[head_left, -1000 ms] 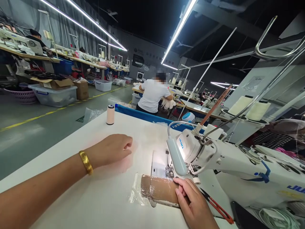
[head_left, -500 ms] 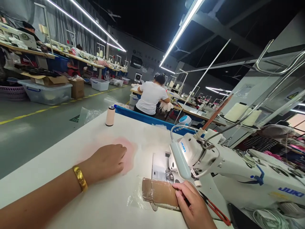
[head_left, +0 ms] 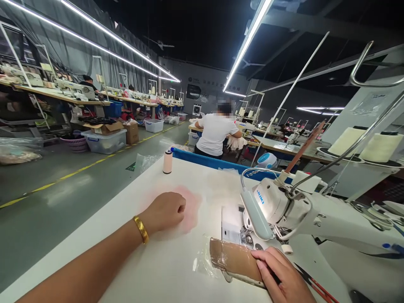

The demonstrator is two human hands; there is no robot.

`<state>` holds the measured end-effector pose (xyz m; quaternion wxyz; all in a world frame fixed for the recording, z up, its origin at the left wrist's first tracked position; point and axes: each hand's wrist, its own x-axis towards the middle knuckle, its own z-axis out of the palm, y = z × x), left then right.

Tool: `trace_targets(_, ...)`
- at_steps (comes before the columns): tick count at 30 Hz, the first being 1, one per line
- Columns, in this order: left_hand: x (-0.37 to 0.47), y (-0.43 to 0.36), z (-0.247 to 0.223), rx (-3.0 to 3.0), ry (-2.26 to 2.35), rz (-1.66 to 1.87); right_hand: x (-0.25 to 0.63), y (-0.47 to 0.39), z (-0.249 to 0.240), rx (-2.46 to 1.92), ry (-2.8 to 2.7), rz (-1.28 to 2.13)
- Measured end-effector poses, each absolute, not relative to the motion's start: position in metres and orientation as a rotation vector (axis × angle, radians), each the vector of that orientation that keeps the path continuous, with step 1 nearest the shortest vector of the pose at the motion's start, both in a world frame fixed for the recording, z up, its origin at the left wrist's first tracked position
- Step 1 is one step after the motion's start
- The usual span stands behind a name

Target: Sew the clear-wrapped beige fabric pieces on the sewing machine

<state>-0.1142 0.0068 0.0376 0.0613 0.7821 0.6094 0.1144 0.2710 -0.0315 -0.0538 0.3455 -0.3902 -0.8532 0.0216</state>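
My left hand (head_left: 166, 210) rests on the white table (head_left: 132, 185) with its fingers curled under; a gold bangle sits on the wrist. A faint pink sheer patch (head_left: 192, 210) lies just beside it. My right hand (head_left: 279, 275) presses down on a brown piece wrapped in clear film (head_left: 232, 261) in front of the needle area of the white sewing machine (head_left: 284, 210). Whether the left hand holds anything cannot be told.
A small thread spool (head_left: 167, 161) stands at the table's far edge by a blue rim (head_left: 208, 162). Red-handled snips (head_left: 315, 286) lie right of my right hand. A person in a white shirt (head_left: 216, 132) sits ahead. Bins and boxes (head_left: 104, 139) line the aisle on the left.
My left hand's fingers have curled into a loose fist. The view has shifted so the aisle and far benches show more; my right hand stays on the brown piece.
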Motion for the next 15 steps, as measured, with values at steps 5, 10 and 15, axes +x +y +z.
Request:
trace_targets(5,-0.092,-0.005,0.053,2.326,1.729,0.392,0.267,-0.035,-0.050,-1.035,-2.226,0.137)
trace_targets(10,-0.021,-0.041,0.051,2.261,1.104,0.406,0.262,-0.048,-0.030,-1.098,-2.193,0.464)
trace_targets(15,0.002,-0.024,0.050,2.244,0.984,0.427,0.258,-0.052,-0.017,-1.162,-2.043,0.775)
